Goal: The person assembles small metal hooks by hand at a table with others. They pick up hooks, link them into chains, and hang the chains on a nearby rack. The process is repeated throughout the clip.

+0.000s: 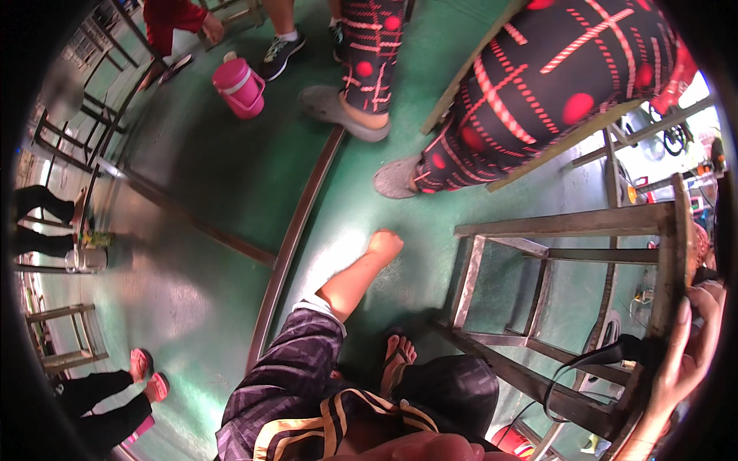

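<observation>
At the right edge, the right hand (686,355) closes its grip on a metal frame (663,261); pink jug (240,84) stands lidded.

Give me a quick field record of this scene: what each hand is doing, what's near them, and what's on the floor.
Right hand: at the corner post of a metal frame
Left hand: not clearly in view
Beside right hand: black cable
Floor: green, glossy
On floor: pink jug
Others: person in red-patterned leggings

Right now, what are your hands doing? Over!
Right hand gripping the metal frame's corner post. Left hand not in view. Black cable trails across frame below the hand.
</observation>
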{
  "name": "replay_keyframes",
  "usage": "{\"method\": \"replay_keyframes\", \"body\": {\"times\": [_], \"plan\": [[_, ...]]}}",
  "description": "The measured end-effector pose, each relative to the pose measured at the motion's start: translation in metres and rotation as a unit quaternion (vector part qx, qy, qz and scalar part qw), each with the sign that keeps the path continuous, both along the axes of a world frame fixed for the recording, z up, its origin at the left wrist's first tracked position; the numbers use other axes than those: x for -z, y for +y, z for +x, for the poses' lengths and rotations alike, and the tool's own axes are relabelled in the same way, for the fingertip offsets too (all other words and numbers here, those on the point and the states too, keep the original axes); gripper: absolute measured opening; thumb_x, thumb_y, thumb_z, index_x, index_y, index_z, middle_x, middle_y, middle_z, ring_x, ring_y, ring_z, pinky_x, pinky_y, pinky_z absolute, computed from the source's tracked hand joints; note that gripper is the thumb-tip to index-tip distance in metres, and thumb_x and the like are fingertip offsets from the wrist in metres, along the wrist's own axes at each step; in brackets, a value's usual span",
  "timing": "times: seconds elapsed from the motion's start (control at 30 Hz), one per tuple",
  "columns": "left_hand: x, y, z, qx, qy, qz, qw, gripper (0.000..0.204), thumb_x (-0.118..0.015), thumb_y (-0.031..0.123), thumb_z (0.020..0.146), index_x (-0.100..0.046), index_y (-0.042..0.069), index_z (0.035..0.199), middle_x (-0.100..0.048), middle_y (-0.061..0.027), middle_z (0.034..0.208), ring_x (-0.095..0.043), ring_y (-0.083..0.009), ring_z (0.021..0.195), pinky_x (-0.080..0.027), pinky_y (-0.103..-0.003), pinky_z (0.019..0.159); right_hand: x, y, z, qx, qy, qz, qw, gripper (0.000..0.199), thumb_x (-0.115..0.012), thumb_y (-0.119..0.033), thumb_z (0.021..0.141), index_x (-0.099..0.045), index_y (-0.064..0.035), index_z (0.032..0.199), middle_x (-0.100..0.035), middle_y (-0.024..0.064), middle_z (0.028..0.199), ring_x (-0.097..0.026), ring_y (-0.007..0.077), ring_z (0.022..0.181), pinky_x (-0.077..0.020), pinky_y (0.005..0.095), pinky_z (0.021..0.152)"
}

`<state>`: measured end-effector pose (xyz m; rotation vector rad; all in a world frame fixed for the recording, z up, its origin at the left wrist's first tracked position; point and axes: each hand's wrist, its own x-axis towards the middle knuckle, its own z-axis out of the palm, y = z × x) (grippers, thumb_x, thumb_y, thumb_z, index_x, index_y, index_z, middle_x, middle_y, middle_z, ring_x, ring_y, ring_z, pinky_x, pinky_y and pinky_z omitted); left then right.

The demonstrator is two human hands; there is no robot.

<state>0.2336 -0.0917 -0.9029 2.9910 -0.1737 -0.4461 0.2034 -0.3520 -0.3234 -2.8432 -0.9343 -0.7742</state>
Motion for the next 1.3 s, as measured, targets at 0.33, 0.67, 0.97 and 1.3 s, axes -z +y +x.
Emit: {"method": "replay_keyframes", "body": {"times": [0.33, 0.67, 0.97, 1.3], "plan": [[-0.097, -0.011, -0.056, -0.356, 0.175, -0.402, 0.825, 0.030, -0.068, 0.025, 0.071, -0.068, 0.000, 0.085, -0.068, -0.0160, 0.081, -0.064, -0.0243, 0.075, -0.050, -0.039, 0.068, -0.010, 0.023, 0.003, 0.015, 0.001, -0.024, 1.000, 0.035, -0.070, -0.019, 0.073, -0.060, -0.0032, 0.103, -0.053, 0.0180, 0.112, -0.048, 0.0348, 0.108, -0.0343, 0.0495, 0.094], [-0.396, -0.028, -0.134, -0.480, 0.162, -0.672, 0.539, 0.006, -0.062, 0.014, 0.080, -0.062, 0.009, 0.077, -0.050, 0.0039, 0.062, -0.042, -0.0052, 0.051, -0.030, -0.022, 0.045, -0.014, 0.014, 0.009, 0.028, 0.081, 0.031, 0.996, 0.042, -0.068, -0.022, 0.070, -0.058, -0.0026, 0.107, -0.051, 0.0209, 0.124, -0.042, 0.0407, 0.122, -0.0237, 0.0598, 0.107], [-0.622, -0.019, -0.180, -0.317, 0.051, -0.628, 0.709, 0.008, -0.064, 0.010, 0.076, -0.064, 0.003, 0.081, -0.061, -0.0002, 0.070, -0.056, -0.0096, 0.067, -0.046, -0.028, 0.063, -0.029, 0.016, 0.016, -0.011, 0.145, 0.010, 0.989, 0.044, -0.069, -0.017, 0.069, -0.056, -0.0057, 0.110, -0.045, 0.0199, 0.130, -0.038, 0.0445, 0.123, -0.0235, 0.0592, 0.107], [-0.775, 0.115, -0.238, -0.508, -0.227, -0.484, 0.675, 0.011, -0.065, 0.011, 0.076, -0.065, 0.002, 0.081, -0.064, -0.0032, 0.071, -0.058, -0.0100, 0.067, -0.048, -0.027, 0.062, -0.065, 0.031, 0.028, 0.033, 0.294, -0.068, 0.953, 0.059, -0.072, -0.027, 0.072, -0.048, -0.0063, 0.122, -0.036, 0.0253, 0.136, -0.042, 0.0465, 0.120, -0.0231, 0.0556, 0.108]]}}
